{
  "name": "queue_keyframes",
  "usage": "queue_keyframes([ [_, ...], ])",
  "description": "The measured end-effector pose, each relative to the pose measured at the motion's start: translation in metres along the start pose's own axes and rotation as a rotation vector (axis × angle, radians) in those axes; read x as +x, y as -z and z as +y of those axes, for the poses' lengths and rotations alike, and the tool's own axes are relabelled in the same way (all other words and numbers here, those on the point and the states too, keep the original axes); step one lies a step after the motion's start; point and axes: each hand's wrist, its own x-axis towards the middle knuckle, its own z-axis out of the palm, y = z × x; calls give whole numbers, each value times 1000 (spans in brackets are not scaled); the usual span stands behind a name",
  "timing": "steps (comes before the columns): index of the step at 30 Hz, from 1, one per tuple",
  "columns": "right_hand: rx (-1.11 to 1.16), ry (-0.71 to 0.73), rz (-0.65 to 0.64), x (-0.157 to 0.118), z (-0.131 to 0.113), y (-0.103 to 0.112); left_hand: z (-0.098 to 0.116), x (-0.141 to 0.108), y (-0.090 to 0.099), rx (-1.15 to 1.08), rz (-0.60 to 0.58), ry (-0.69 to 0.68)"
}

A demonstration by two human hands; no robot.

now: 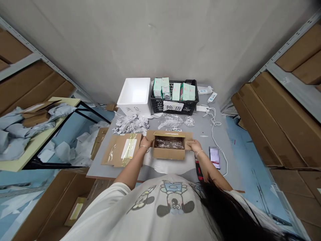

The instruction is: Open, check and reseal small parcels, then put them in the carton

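Observation:
An open brown cardboard box (169, 154) stands on the grey table in front of me, its flaps spread. Clear plastic wrap (168, 144) shows inside it; what it covers cannot be made out. My left hand (146, 142) is closed on the box's left flap, and on the opposite side my right hand (194, 146) grips the right flap. Flattened cardboard (117, 150) with tape and a white label lies left of my left hand. Below my right forearm, a red and black tool (199, 170) is partly hidden.
Behind the box are crumpled paper (131, 124), plastic wrap (173, 119), a white foam box (135, 95) and a black crate (174, 106) of small green-white boxes. A phone (215, 157) and white cable lie right. Cartons and a side table (62, 117) flank the workspace.

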Motion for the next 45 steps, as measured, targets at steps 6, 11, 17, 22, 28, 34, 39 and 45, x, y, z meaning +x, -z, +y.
queue_keyframes([
  [6,54,-101,-299,-25,41,43,-24,-46,9,223,-188,-26],
  [11,-192,71,-195,-63,59,46,-27,-94,-5,202,-271,-157],
  [17,-1021,508,224,-84,14,21,16,-107,-16,634,54,-588],
  [22,-1396,534,-137,-68,-25,5,47,-81,-12,793,-316,-514],
  [28,-1432,457,-204,-58,-38,8,40,-69,-7,713,-260,-502],
  [34,-1345,489,-174,-72,-41,15,34,-78,4,507,-91,-447],
  [39,-1132,624,-29,-91,-30,19,25,-95,12,70,35,-478],
  [45,-1005,647,-101,-99,29,15,-22,-108,1,-385,-216,-209],
])
